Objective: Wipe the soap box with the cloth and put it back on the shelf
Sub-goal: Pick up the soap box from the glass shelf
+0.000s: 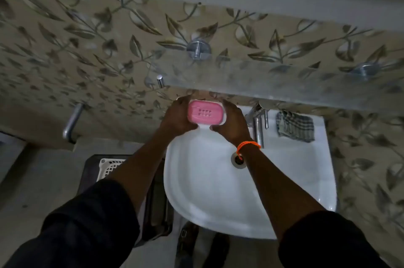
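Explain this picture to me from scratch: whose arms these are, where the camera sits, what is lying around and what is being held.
There is no machine here. A person wears one wide-angle camera on the head, so you look down along their own two bare arms in dark sleeves. That wide lens bends the straight edges.

Both hands hold a white plastic soap box with a pink soap bar in it: the left hand grips its left end, the right hand, with an orange thread band on the wrist, grips its right end. They hold it above the back of a white ceramic washbasin, just below a frosted glass wall shelf.

A crumpled checked cloth lies on the basin's rim beside a chrome tap. Neither hand touches it.
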